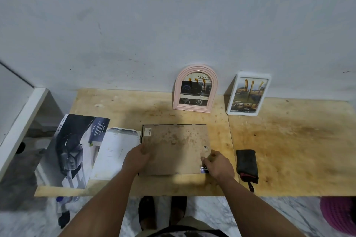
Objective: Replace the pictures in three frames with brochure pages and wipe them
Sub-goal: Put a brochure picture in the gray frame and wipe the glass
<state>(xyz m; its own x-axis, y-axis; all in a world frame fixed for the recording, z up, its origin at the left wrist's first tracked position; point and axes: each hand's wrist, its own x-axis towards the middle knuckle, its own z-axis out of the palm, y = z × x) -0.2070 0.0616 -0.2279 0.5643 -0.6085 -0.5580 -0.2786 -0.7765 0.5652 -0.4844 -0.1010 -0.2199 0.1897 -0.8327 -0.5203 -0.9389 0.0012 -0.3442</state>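
Observation:
A brown backing board (175,146) lies face down over a black frame in the middle of the plywood table (289,140). A brochure page corner with blue print (204,169) sticks out under its near right corner. My left hand (137,157) rests on the board's left edge, thumb on top. My right hand (216,162) pinches the board's near right corner beside the page. A pink arched frame (195,88) and a white rectangular frame (248,93) lean upright against the wall, each holding a brochure page.
A car brochure (75,150) and a white loose page (115,152) lie at the table's left. A dark cloth with a red edge (247,165) lies right of the board. A white shelf (21,127) stands left. A pink stool (339,215) is below right.

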